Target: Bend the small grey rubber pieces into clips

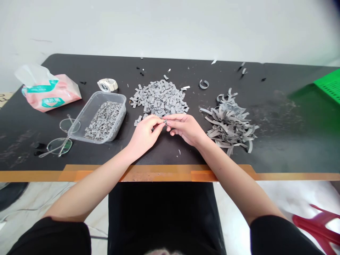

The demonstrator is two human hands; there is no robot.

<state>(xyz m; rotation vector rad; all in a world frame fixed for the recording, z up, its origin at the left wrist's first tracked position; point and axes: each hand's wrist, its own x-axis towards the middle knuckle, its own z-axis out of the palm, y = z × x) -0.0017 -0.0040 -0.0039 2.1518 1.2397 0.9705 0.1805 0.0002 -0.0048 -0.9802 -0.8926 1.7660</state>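
Note:
My left hand (146, 134) and my right hand (185, 128) meet at the fingertips over the black table, both pinching one small grey piece (165, 122). Its exact shape is mostly covered by the fingers. Just beyond them lies a heap of small flat grey pieces (160, 97). To the left, a clear plastic container (77, 124) holds many small grey parts (105, 120). A tangled pile of grey strips (228, 122) lies right of my right hand.
A pink tissue pack (62, 94), a white tape roll (107, 85) and eyeglasses (58, 146) are at the left. One curled strip (204, 84) lies behind the strip pile. A green basket (329, 85) stands far right. Orange tape (159, 173) covers the table's front edge.

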